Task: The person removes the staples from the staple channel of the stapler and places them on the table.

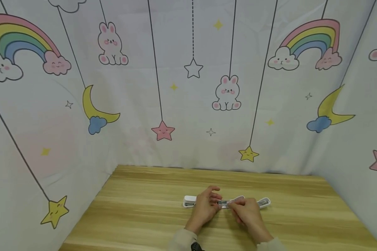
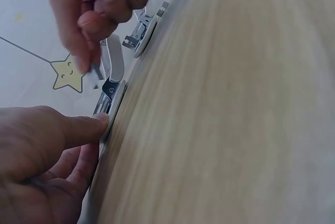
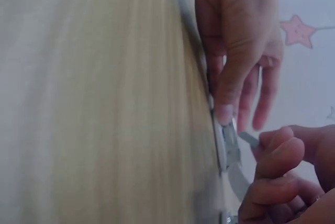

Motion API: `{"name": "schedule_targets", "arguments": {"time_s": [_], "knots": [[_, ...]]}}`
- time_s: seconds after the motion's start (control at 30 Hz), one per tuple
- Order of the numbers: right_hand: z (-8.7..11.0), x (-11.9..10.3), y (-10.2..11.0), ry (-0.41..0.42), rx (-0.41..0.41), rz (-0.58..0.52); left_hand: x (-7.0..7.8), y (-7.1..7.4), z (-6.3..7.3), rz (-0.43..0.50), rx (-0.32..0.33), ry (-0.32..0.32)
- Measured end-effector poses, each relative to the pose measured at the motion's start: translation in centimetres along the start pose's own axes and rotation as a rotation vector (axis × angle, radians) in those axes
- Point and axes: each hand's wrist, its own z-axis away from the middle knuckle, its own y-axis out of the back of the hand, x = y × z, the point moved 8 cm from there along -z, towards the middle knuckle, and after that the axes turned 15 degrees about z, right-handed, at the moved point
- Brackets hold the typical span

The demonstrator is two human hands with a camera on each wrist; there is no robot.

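Note:
A white stapler (image 1: pixel 224 205) lies on the wooden table between the hands, its top arm lifted away from its base. My left hand (image 1: pixel 205 206) pinches the end of the base, with the thumb (image 2: pixel 89 130) on its near side. Just above the metal channel, my right hand (image 1: pixel 248 212) pinches a small grey strip (image 3: pixel 249 139) that looks like a row of staples. In the left wrist view the strip (image 2: pixel 95 75) is blurred, close to the raised stapler arm (image 2: pixel 115 59). Whether it touches the channel I cannot tell.
A second white stapler (image 1: pixel 189 200) lies to the left, partly behind the left hand. Right of the right hand is another white stapler (image 1: pixel 264 202), its metal part showing. A printed cloth curtain (image 1: pixel 188 150) stands along the back and sides of the table (image 1: pixel 138 209).

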Motion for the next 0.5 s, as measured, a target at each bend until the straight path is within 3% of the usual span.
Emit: {"name": "schedule_targets", "arguments": {"time_s": [0.27, 0.5], "knots": [[0.8, 2.2, 0.6, -0.035, 0.001, 0.060, -0.3, 0.1, 0.1, -0.013, 0.009, 0.031], [0.8, 2.5, 0.9, -0.030, 0.026, 0.128, -0.1, 0.1, 0.1, -0.032, 0.015, 0.006]]}}
